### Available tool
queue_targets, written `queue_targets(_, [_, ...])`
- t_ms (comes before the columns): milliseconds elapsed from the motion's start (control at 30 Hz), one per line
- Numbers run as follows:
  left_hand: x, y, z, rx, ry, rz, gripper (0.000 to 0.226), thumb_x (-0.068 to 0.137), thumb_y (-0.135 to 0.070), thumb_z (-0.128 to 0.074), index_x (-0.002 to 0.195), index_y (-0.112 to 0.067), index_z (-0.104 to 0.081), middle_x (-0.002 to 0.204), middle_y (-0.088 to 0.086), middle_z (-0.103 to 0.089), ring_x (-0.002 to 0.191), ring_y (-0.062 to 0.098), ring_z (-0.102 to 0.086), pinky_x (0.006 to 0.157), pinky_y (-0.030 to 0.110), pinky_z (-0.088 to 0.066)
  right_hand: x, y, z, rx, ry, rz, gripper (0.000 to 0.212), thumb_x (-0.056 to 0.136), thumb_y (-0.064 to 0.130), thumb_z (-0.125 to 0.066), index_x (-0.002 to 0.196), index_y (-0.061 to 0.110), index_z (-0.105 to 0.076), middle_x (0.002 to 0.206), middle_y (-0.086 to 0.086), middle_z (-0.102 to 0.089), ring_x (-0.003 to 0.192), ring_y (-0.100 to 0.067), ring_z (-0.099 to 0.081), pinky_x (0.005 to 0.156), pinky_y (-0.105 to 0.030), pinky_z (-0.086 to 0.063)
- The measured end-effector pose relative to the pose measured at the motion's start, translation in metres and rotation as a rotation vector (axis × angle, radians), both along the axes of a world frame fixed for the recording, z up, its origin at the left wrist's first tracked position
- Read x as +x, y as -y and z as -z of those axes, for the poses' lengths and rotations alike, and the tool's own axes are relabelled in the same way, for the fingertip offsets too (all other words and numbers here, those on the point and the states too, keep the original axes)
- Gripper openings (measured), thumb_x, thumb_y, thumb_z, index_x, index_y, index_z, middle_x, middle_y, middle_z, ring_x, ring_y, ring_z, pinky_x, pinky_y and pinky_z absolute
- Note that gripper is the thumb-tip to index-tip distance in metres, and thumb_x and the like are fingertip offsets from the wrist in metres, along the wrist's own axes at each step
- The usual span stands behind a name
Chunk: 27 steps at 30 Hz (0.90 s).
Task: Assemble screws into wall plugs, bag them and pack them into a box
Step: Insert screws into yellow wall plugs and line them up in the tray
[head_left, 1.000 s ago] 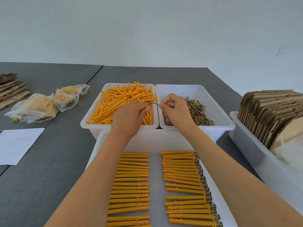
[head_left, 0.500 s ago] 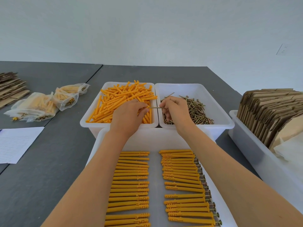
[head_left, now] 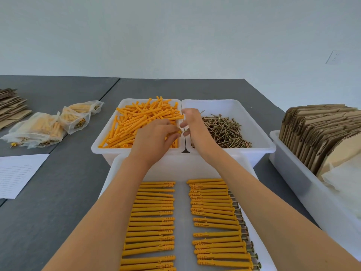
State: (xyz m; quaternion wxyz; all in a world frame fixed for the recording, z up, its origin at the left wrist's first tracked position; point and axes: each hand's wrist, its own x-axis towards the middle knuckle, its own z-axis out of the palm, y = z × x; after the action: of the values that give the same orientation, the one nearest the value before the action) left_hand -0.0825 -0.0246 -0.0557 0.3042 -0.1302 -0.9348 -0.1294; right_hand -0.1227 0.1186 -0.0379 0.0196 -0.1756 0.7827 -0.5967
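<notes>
Left hand (head_left: 154, 136) curled around an orange wall plug (head_left: 176, 133) over the plug bin (head_left: 109, 151). Right hand (head_left: 192, 126) loosely spread, fingertips (head_left: 185, 133) at the head of a screw (head_left: 183, 131) protruding from that plug, above the seam with the screw bin (head_left: 259, 133). Assembled plugs (head_left: 214, 222) in rows in the near tray (head_left: 115, 173).

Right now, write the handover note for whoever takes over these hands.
Left hand grips an orange plastic wall plug over the white bin of loose plugs. Right hand has its fingers loose at the brass screw sticking out of that plug.
Done: two rows of plugs in the near white tray; filled clear bags at the left.
Left: seat this screw, continue from the bin of screws, bag, box.
</notes>
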Motion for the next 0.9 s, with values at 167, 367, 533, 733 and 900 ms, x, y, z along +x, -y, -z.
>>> queue_targets(167, [-0.001, 0.001, 0.001, 0.039, -0.018, 0.010, 0.019, 0.095, -0.033, -0.061, 0.106, -0.024, -0.073, 0.092, -0.011, -0.063, 0.086, 0.010, -0.056, 0.061, 0.039, -0.053, -0.012, -0.014, -0.005, -0.251, 0.110, 0.184, 0.043, 0.099, 0.054, -0.024, 0.122, 0.021, -0.041, 0.101, -0.003, -0.055, 0.085, -0.014, -0.051, 0.074, -0.028, -0.043])
queue_targets(367, [0.005, -0.008, -0.009, 0.053, -0.096, 0.080, 0.018, 0.096, -0.030, -0.060, 0.102, -0.020, -0.074, 0.088, -0.009, -0.064, 0.077, 0.007, -0.052, 0.060, 0.024, -0.043, -0.033, -0.042, -0.003, -0.406, 0.226, 0.471, 0.048, 0.105, 0.049, -0.022, 0.112, 0.016, -0.057, 0.084, -0.001, -0.062, 0.075, -0.015, -0.053, 0.072, -0.031, -0.044])
queue_targets(533, [0.026, -0.061, -0.038, 0.030, -0.168, 0.276, 0.020, 0.095, -0.035, -0.055, 0.082, -0.025, -0.066, 0.071, -0.012, -0.059, 0.064, 0.002, -0.044, 0.054, 0.021, -0.040, -0.040, -0.063, 0.000, -0.595, 0.395, 0.563, 0.038, 0.104, 0.037, -0.029, 0.092, 0.014, -0.057, 0.075, -0.004, -0.058, 0.062, -0.015, -0.050, 0.056, -0.026, -0.042])
queue_targets(733, [0.041, -0.100, -0.008, -0.363, 0.351, 0.340, 0.028, 0.096, -0.045, -0.048, 0.084, -0.025, -0.063, 0.076, -0.007, -0.064, 0.073, 0.016, -0.059, 0.061, 0.028, -0.045, -0.041, -0.068, 0.001, -0.706, 0.440, 0.544, 0.029, 0.100, 0.019, -0.032, 0.089, 0.009, -0.057, 0.067, -0.003, -0.054, 0.055, -0.014, -0.047, 0.052, -0.023, -0.039])
queue_targets(900, [0.039, -0.122, 0.009, -0.530, 0.333, 0.317, 0.025, 0.096, -0.037, -0.049, 0.081, -0.021, -0.060, 0.072, -0.002, -0.055, 0.066, 0.023, -0.053, 0.052, 0.027, -0.024, -0.042, -0.067, 0.003, -0.614, 0.396, 0.524, 0.025, 0.094, 0.009, -0.037, 0.082, 0.009, -0.059, 0.067, -0.003, -0.057, 0.054, -0.012, -0.050, 0.049, -0.021, -0.041])
